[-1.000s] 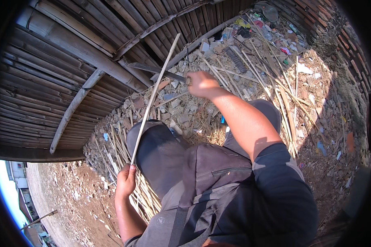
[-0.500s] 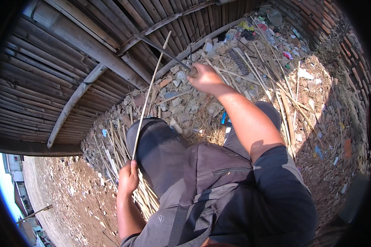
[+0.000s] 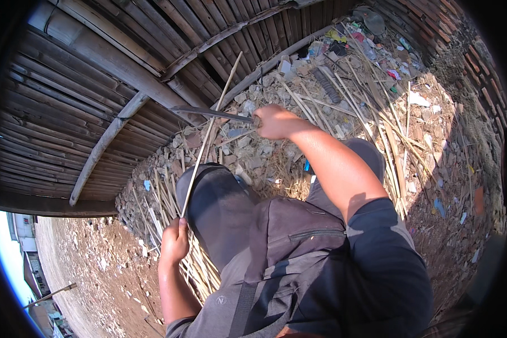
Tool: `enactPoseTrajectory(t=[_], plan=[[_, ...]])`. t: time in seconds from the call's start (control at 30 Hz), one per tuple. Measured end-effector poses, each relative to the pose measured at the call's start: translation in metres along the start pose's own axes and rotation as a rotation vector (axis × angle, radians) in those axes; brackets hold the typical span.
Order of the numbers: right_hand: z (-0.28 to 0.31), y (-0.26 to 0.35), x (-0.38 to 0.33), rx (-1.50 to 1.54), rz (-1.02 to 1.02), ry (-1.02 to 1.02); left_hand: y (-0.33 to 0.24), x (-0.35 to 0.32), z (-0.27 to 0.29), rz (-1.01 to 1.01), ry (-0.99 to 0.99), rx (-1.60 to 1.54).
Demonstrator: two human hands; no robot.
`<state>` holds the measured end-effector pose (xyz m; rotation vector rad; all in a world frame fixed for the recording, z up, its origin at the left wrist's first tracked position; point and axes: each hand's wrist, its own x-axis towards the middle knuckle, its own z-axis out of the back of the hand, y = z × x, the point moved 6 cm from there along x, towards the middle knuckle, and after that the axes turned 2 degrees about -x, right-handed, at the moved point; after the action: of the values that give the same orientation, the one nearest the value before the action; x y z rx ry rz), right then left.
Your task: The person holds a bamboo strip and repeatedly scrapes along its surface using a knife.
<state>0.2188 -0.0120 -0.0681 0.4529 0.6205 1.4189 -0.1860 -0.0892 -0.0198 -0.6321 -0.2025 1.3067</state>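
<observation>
My left hand (image 3: 174,245) is closed around the lower end of a long, pale bamboo strip (image 3: 199,160), which slants up past my left knee. In my right hand (image 3: 276,121) is the handle of a long-bladed knife (image 3: 234,117), with my fingers wrapped round it. The dark blade points left and crosses the strip in its upper half; whether the two touch, I cannot tell. Beside my left leg lies a bundle of cut bamboo strips (image 3: 200,267), partly hidden by my leg and forearm.
A bamboo-slat wall (image 3: 56,107) rises at the left and front. Ahead, rubble (image 3: 253,155) covers the ground, with loose bamboo strips (image 3: 391,155) lying to the right. Litter (image 3: 372,48) is heaped at the far end, and a brick wall (image 3: 484,93) stands on the right.
The knife has swung down and to the left, so its blade now crosses the strip. My right hand has dropped slightly, while the strip's top leans a little more to the right.
</observation>
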Motion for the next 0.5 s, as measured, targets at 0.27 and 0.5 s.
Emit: enactPoseTrajectory(t=[0.27, 0.5], plan=[[0.000, 0.001, 0.001, 0.062, -0.014, 0.050, -0.006, 0.005, -0.008, -0.061, 0.014, -0.023], [-0.008, 0.031, -0.013, -0.057, -0.071, 0.192, -0.016, 0.003, 0.003, -0.058, 0.025, 0.082]])
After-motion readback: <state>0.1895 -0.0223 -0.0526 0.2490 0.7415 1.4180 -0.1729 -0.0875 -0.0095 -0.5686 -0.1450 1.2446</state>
